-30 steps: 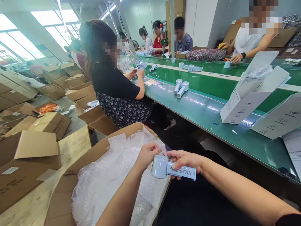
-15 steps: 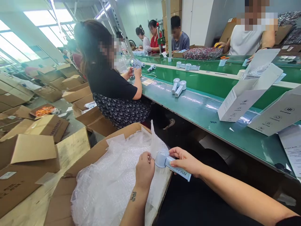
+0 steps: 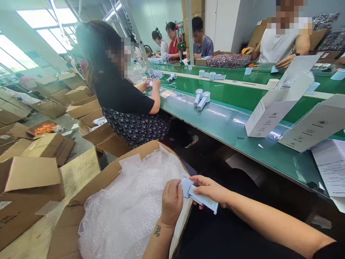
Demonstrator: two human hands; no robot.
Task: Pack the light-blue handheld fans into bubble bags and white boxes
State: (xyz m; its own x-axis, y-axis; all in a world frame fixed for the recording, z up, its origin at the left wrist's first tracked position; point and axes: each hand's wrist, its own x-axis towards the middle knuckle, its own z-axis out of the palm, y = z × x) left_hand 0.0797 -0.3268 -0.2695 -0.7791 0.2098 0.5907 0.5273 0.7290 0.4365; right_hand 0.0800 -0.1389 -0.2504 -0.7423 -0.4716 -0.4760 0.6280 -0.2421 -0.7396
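Observation:
A light blue handheld fan (image 3: 203, 198) lies across the front of my body, above the edge of an open carton. Its handle, marked with lettering, is gripped between the thumb and fingers of my right hand (image 3: 210, 189). My left hand (image 3: 172, 201) has its fingers curled closed at the fan's head, on the left side. What the left fingertips press on is partly hidden. Below and left of my hands, clear bubble wrap (image 3: 121, 205) fills the cardboard carton (image 3: 67, 216).
A green workbench (image 3: 223, 126) runs along the right, bearing two fans (image 3: 202, 100) and open white boxes (image 3: 265, 115). A co-worker in black (image 3: 121, 90) sits ahead, handling fans. Others work across the bench. Brown cartons (image 3: 32, 176) crowd the left floor.
The bubble wrap sheet standing up beside the fan's head is no longer visible there. The fan's head has turned, and my left hand has moved slightly right and down. The view has shifted a little.

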